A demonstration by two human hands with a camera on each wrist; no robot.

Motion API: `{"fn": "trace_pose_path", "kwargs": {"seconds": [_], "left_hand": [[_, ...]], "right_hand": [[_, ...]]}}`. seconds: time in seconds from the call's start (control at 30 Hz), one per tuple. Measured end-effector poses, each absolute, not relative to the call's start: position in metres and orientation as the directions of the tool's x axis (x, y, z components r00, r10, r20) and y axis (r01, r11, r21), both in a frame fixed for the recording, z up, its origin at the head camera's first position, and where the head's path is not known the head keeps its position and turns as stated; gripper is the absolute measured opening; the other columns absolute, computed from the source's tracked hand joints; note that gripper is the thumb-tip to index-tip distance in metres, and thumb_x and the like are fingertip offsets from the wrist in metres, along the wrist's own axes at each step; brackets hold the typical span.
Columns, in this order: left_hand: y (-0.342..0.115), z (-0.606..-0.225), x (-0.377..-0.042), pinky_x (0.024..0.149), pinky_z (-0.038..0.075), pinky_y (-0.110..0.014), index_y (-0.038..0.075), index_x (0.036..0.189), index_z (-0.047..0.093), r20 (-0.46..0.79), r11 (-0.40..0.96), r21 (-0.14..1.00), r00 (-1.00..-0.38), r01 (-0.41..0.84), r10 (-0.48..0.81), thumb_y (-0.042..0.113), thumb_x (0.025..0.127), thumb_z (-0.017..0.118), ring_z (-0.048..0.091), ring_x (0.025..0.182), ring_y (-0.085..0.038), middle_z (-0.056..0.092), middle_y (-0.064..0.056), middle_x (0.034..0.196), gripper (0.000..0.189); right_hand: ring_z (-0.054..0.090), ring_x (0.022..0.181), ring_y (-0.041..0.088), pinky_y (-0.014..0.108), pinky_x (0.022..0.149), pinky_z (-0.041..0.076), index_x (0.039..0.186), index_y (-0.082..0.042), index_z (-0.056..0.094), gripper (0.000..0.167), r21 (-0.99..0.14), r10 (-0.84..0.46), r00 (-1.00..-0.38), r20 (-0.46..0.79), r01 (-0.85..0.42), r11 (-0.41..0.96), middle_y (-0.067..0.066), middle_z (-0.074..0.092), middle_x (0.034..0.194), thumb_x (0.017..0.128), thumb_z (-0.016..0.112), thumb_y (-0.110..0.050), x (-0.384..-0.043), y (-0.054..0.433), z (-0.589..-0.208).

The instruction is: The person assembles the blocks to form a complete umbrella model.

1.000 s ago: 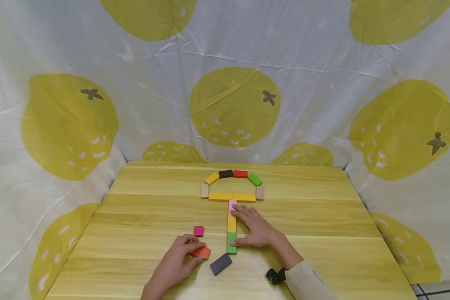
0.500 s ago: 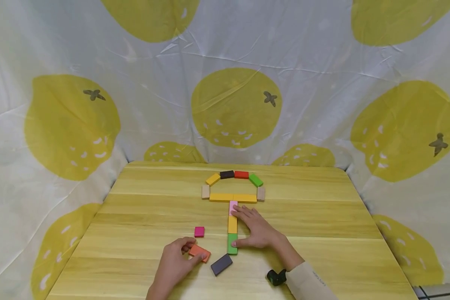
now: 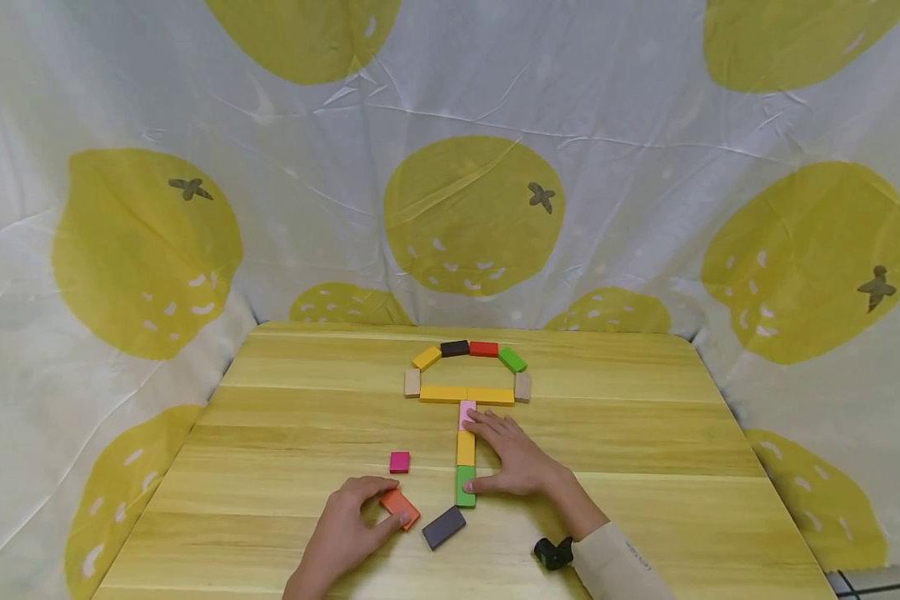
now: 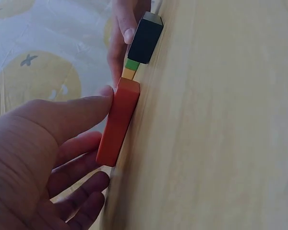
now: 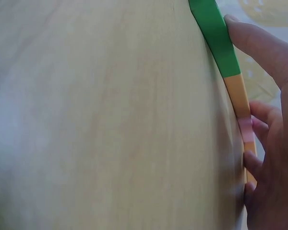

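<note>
My left hand (image 3: pixel 345 527) pinches an orange rectangular block (image 3: pixel 397 502) between thumb and fingers, low at the table. In the left wrist view the thumb lies along one end of the orange block (image 4: pixel 119 122). My right hand (image 3: pixel 519 460) spans a straight column of blocks, its thumb on the green block (image 3: pixel 465 499) and fingertips on the pink block (image 3: pixel 467 407). Between those two lies a yellow block (image 3: pixel 466 448). A dark grey block (image 3: pixel 444 527) rests slantwise below the column, right of the orange one. Beyond the left fingers is a small magenta block (image 3: pixel 399 462).
Above the column, two long yellow blocks (image 3: pixel 442 394) form a crossbar. Several blocks arch over it, including a black block (image 3: pixel 455 348), a red block (image 3: pixel 483 349) and plain wooden blocks (image 3: pixel 412 383). A small black object (image 3: pixel 552 553) sits by the right sleeve (image 3: pixel 618 562).
The orange block has turned clockwise in my left hand, whose fingers have shifted around to its far end. My right hand has stayed on the column.
</note>
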State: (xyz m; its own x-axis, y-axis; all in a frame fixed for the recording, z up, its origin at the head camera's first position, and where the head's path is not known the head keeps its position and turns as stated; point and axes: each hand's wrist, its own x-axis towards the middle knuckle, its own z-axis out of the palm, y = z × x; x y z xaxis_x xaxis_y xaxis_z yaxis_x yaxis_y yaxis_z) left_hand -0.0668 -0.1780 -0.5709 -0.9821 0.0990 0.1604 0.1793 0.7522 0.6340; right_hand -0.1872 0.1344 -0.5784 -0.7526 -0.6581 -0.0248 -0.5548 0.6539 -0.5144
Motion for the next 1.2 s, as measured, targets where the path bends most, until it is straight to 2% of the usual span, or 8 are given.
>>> {"fn": "trace_pose_path", "kwargs": {"seconds": [0.27, 1.2], "left_hand": [[-0.1792, -0.5710, -0.0661, 0.098, 0.055, -0.035, 0.025, 0.111, 0.081, 0.167, 0.740, 0.641, -0.978, 0.204, 0.125, 0.028, 0.073, 0.093, 0.064, 0.108, -0.007, 0.072, 0.023, 0.109, 0.040], [-0.1731, -0.5741, -0.0653, 0.096, 0.054, -0.034, 0.025, 0.117, 0.079, 0.163, 0.730, 0.634, -0.967, 0.256, 0.198, 0.035, 0.078, 0.090, 0.059, 0.108, -0.004, 0.072, 0.023, 0.114, 0.041]], "right_hand": [[0.013, 0.161, 0.028, 0.053, 0.131, 0.008, 0.164, -0.024, 0.029, 0.104, -0.515, -0.663, -0.748, -0.016, -0.562, 0.647, -0.004, 0.020, 0.173, 0.082, 0.067, -0.076, -0.1870, 0.1350, -0.5774], [0.013, 0.161, 0.027, 0.052, 0.131, 0.007, 0.164, -0.024, 0.029, 0.105, -0.519, -0.660, -0.751, -0.018, -0.557, 0.648, -0.006, 0.020, 0.173, 0.082, 0.067, -0.077, -0.1862, 0.1351, -0.5771]]}}
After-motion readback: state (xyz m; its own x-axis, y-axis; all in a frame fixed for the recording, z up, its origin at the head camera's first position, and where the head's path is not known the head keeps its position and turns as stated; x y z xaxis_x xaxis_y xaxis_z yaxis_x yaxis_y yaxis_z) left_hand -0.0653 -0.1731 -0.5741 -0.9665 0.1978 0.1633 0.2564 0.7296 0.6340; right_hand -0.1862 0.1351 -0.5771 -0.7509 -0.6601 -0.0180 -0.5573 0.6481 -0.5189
